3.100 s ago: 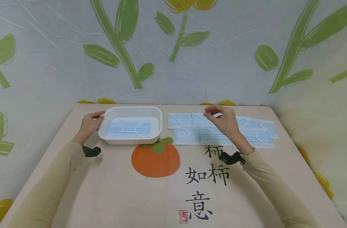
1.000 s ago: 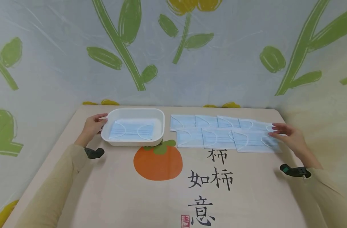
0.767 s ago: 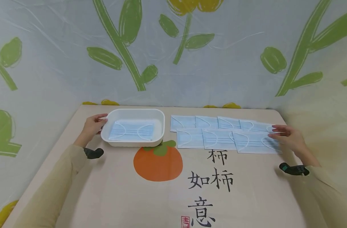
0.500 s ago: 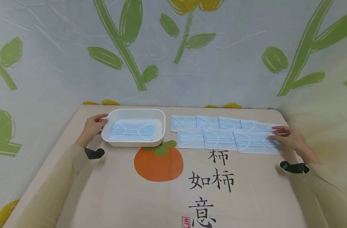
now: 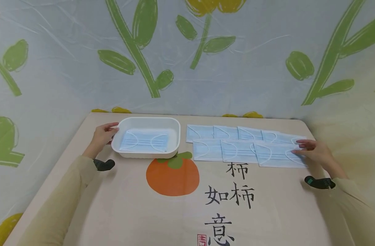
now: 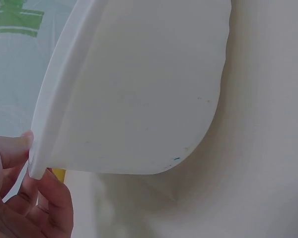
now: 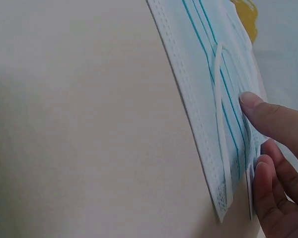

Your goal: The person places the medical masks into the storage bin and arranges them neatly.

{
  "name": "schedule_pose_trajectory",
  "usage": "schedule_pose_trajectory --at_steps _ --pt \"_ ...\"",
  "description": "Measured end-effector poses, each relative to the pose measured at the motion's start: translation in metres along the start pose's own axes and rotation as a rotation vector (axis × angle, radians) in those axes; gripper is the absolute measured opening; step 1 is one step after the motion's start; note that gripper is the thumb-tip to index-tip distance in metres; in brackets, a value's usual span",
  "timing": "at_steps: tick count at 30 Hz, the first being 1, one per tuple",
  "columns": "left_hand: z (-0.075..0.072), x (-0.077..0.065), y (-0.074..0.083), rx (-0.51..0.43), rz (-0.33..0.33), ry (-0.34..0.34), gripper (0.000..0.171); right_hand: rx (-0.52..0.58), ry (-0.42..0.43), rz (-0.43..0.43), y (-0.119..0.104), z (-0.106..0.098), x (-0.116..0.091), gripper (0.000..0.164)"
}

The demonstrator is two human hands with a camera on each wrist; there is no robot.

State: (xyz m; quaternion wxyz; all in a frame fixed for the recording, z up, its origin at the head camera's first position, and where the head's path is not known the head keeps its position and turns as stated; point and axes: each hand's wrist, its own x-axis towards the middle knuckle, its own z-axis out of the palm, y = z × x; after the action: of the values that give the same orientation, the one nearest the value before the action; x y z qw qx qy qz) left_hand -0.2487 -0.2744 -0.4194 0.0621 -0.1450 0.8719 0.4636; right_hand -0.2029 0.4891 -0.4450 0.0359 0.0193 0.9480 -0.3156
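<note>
In the head view my left hand (image 5: 102, 137) holds the left end of a white plastic tub (image 5: 145, 155). The left wrist view shows the thumb and fingers (image 6: 59, 203) pinching its rim (image 6: 64, 89). A light-blue face mask (image 5: 144, 140) with white ear loops lies inside. My right hand (image 5: 318, 153) is at the right end of the nearest right mask (image 5: 276, 155). In the right wrist view the thumb (image 7: 273, 116) presses on this mask (image 7: 198, 84) by its ear loop, while the curled fingers sit at the edge beneath it.
More blue masks (image 5: 202, 132) lie overlapping in two rows right of the tub. The table cover (image 5: 129, 212) bears a printed orange persimmon (image 5: 172, 177) and black characters (image 5: 219, 227). A flower-patterned curtain (image 5: 236, 85) hangs behind the table.
My right hand has moved from above the middle of the masks to their right end, and its thumb and fingers have come together on the front mask. The left hand stays on the tub.
</note>
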Motion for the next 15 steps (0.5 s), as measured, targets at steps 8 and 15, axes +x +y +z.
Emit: schedule_pose_trajectory --at_steps 8,15 --pt "0.0012 0.0011 -0.0006 -0.005 -0.006 0.007 0.047 -0.063 0.001 0.040 -0.0044 0.0001 -0.0024 0.057" --pt "0.0016 -0.0036 -0.0001 -0.014 0.019 0.015 0.046 -0.092 -0.015 0.046 -0.0042 -0.0031 -0.0038 0.057"
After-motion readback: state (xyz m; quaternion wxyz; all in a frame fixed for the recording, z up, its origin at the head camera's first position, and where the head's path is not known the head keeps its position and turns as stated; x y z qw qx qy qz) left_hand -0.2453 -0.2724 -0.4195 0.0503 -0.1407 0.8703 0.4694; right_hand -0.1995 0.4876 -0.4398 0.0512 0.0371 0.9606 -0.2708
